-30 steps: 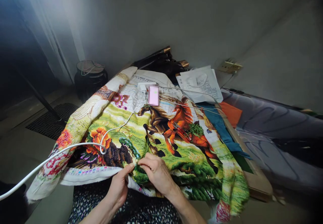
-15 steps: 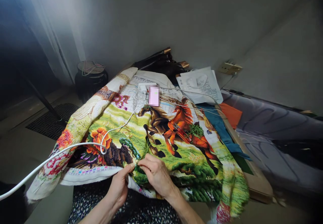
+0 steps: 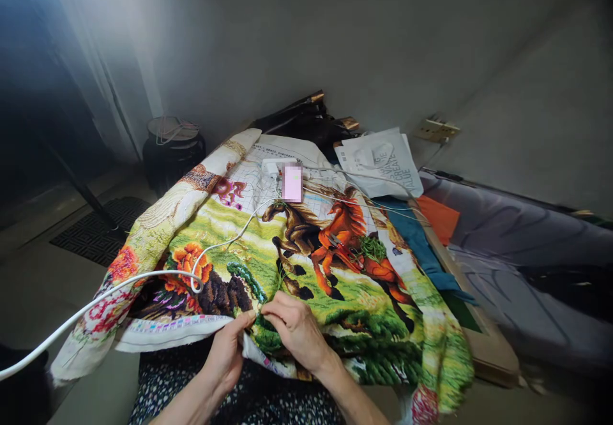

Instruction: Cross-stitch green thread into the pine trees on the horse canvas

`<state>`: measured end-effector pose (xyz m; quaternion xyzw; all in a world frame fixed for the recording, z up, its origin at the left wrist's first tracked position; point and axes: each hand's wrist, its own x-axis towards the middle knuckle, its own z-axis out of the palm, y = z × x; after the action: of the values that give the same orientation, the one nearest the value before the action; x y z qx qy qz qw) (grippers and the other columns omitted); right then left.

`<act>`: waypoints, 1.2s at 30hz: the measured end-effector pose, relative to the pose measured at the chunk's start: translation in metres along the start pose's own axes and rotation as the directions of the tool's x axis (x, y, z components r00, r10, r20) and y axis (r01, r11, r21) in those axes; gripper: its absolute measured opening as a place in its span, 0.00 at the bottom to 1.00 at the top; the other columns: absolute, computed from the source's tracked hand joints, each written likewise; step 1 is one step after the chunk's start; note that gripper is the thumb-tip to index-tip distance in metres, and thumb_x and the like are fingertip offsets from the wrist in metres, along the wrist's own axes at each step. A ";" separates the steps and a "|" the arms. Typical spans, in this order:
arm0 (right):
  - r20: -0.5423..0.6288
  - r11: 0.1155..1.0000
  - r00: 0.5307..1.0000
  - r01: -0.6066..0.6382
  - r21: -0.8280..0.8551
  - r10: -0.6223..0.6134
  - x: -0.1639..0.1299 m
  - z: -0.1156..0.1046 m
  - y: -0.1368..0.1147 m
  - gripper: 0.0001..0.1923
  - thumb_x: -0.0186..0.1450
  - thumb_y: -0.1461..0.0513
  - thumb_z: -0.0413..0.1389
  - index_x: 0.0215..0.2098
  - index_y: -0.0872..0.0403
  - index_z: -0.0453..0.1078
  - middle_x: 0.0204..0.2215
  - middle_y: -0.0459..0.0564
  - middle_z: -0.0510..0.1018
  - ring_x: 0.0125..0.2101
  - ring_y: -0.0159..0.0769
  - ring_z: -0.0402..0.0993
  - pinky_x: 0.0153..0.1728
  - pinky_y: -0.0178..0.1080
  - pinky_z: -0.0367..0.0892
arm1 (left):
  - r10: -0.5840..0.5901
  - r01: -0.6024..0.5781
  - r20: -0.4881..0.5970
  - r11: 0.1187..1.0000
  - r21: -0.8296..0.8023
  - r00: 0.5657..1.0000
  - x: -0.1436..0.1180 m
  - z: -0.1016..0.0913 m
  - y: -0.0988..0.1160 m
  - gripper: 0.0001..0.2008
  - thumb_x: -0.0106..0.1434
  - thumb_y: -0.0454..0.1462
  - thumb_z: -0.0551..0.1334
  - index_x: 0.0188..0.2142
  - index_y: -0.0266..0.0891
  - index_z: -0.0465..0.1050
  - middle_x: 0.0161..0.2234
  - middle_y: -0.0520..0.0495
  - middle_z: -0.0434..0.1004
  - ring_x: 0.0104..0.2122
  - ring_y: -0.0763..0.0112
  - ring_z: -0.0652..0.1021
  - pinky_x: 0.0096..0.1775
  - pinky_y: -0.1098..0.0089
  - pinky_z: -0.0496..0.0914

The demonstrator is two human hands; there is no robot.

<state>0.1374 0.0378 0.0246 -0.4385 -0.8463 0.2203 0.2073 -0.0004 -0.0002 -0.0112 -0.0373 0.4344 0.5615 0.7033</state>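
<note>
A large cross-stitch cloth (image 3: 253, 253) with running horses, flowers and green grass spreads in front of me, its sides rolled up. My left hand (image 3: 228, 345) grips the near edge, thumb on top and fingers under the fabric. Close beside it, my right hand (image 3: 292, 326) is closed in a pinch against the stitched surface; what its fingertips hold is too small to make out. Green thread (image 3: 281, 277) lies just above the right hand. Further right on the cloth rest red-handled scissors (image 3: 347, 253) and a tangle of green thread (image 3: 373, 248).
A white cable (image 3: 158, 274) crosses the cloth from the left. Near the far edge lie a white power strip (image 3: 278, 164) and a pink, blurred-out rectangle (image 3: 292, 184). White bags (image 3: 378, 160) lie at the back right, below a wall socket (image 3: 437, 129). A dark stool (image 3: 173, 147) stands behind left.
</note>
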 end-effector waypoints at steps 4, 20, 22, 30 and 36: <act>-0.001 0.994 0.998 -0.063 -0.084 0.063 0.000 0.003 -0.017 0.10 0.64 0.73 0.54 0.37 0.54 0.73 0.31 0.47 0.75 0.31 0.35 0.73 0.32 0.33 0.65 | 0.008 -0.008 0.004 1.000 -0.014 1.000 0.000 -0.001 -0.001 0.10 0.37 0.33 0.73 0.22 0.32 0.79 0.23 0.49 0.80 0.26 0.71 0.74 0.34 0.71 0.68; -0.565 0.517 0.800 0.403 0.755 0.201 0.001 -0.122 -0.071 0.06 0.69 0.60 0.53 0.32 0.50 0.63 0.16 0.34 0.68 0.10 0.24 0.57 0.29 0.38 0.72 | -0.038 0.038 0.078 0.999 0.010 0.996 -0.002 -0.006 0.002 0.07 0.44 0.34 0.72 0.25 0.34 0.79 0.23 0.47 0.81 0.28 0.64 0.78 0.40 0.65 0.71; -0.773 0.595 0.615 0.567 0.570 0.154 -0.003 -0.147 -0.070 0.07 0.65 0.61 0.59 0.31 0.50 0.65 0.16 0.34 0.70 0.10 0.23 0.54 0.36 0.44 0.73 | -0.047 0.047 0.084 0.999 0.003 0.995 0.000 -0.008 0.000 0.06 0.45 0.34 0.71 0.25 0.34 0.79 0.24 0.46 0.81 0.30 0.62 0.79 0.42 0.65 0.71; -0.273 0.881 0.944 -0.039 0.472 0.188 -0.012 -0.065 -0.026 0.08 0.70 0.61 0.48 0.33 0.52 0.65 0.16 0.38 0.68 0.16 0.29 0.64 0.17 0.31 0.58 | -0.047 0.047 0.099 0.999 -0.001 0.994 0.000 -0.008 0.001 0.07 0.45 0.34 0.71 0.25 0.33 0.79 0.24 0.46 0.82 0.31 0.61 0.80 0.41 0.65 0.71; -0.042 0.994 0.997 -0.057 0.095 0.061 -0.013 -0.015 -0.018 0.12 0.66 0.68 0.50 0.38 0.52 0.75 0.31 0.48 0.81 0.32 0.37 0.77 0.35 0.36 0.68 | -0.040 0.042 0.063 0.998 -0.038 0.997 -0.004 -0.004 0.003 0.08 0.41 0.32 0.73 0.22 0.33 0.78 0.22 0.50 0.80 0.25 0.71 0.76 0.35 0.70 0.70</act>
<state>0.1408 0.0203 0.0454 -0.4580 -0.8169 0.2558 0.2397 -0.0051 -0.0040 -0.0097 -0.0424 0.4005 0.5562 0.7270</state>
